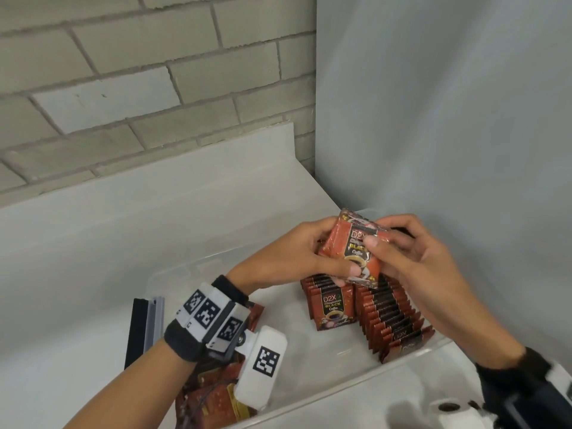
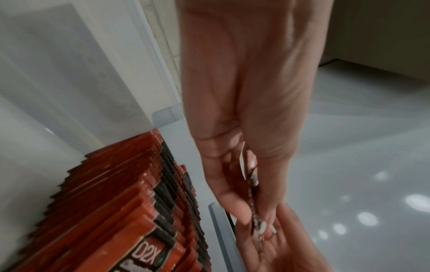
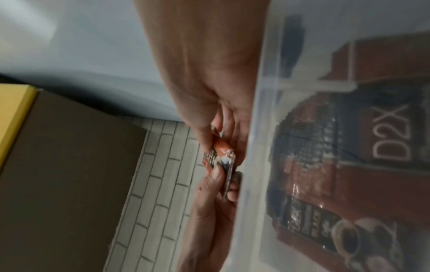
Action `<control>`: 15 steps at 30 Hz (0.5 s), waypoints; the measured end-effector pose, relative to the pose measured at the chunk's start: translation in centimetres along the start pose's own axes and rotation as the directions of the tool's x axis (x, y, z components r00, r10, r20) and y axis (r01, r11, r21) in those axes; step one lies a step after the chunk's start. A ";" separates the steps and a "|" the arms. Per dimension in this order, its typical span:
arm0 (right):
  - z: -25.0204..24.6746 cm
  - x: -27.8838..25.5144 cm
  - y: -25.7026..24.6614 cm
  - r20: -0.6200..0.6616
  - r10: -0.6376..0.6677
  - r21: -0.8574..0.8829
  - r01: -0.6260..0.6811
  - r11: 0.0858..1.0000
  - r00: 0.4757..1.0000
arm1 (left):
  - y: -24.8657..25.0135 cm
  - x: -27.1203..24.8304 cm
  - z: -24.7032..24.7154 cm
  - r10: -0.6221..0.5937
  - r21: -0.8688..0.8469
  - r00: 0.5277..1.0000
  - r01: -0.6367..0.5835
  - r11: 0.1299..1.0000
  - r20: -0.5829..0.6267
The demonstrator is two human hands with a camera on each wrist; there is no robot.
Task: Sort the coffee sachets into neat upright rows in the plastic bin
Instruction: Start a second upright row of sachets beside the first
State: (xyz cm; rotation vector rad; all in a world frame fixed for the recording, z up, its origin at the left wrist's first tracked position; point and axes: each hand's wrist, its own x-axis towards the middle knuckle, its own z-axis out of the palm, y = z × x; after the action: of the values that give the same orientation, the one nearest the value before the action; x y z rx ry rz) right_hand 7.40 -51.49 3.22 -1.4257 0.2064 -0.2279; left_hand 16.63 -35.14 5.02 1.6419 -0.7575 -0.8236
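Both hands hold a small stack of red-and-black coffee sachets [image 1: 353, 246] above the clear plastic bin [image 1: 356, 371]. My left hand [image 1: 305, 255] grips the stack's left edge, thumb on its lower front. My right hand [image 1: 399, 255] pinches its right side, thumb on the front. The left wrist view shows the stack edge-on [image 2: 252, 195] between the fingers; in the right wrist view it is the held sachets [image 3: 221, 158]. Under the hands, two upright rows of sachets [image 1: 380, 311] stand in the bin's right part. Loose sachets [image 1: 216, 394] lie at its left end, partly hidden by my forearm.
The bin sits on a white counter [image 1: 93, 249] against a grey brick wall [image 1: 123, 88] and a plain panel [image 1: 448, 119] on the right. A black and grey bar [image 1: 144, 329] lies left of the bin. A white fitting with holes [image 1: 448, 410] is at the lower right.
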 end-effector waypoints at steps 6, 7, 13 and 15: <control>0.5 0.5 -1.3 -0.090 -0.112 -0.172 0.095 0.981 0.990 | -0.4 0.0 -0.3 -0.009 -0.011 0.998 0.009 1.000 -0.066; 0.6 0.7 -1.5 -0.101 -0.107 -0.170 0.089 0.981 0.989 | -0.4 -0.1 -0.3 -0.002 -0.050 0.998 -0.002 0.999 -0.069; 0.5 2.2 -3.6 -0.021 -0.030 -0.254 0.024 0.967 0.999 | -0.1 -0.2 -1.2 0.036 -0.117 0.991 -0.051 0.992 -0.130; 0.3 2.7 -4.6 0.059 0.005 -0.368 0.017 0.930 0.998 | 0.1 -0.4 -1.5 0.035 -0.076 0.991 -0.044 0.996 -0.127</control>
State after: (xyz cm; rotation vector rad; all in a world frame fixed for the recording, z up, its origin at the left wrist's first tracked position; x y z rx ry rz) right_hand 9.93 -52.59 7.76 -1.8051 0.2033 -0.1562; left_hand 17.67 -34.00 5.40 1.5880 -0.6595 -0.7061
